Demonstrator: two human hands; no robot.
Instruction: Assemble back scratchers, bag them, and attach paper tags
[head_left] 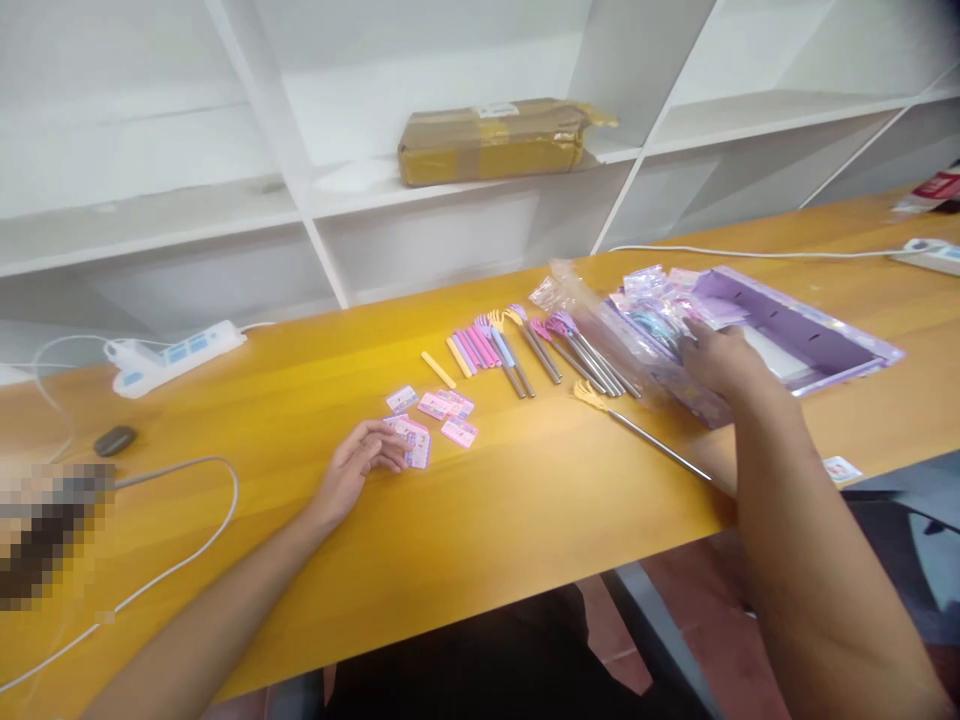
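My left hand lies on the table with its fingers loosely bent and a little apart, touching small printed cards. More pink and purple cards lie just beyond it. My right hand reaches into a shallow purple box. Its fingers are bent down at clear plastic packets holding colourful pieces; what they grip is hidden. In front of the box, a back scratcher with a yellow hand-shaped head and metal rod lies alone. Several more back scratchers lie left of the box.
Pink, purple and yellow sticks lie behind the cards. A white power strip, a dark small object and a cable are on the left. A taped cardboard box sits on the white shelf behind the table.
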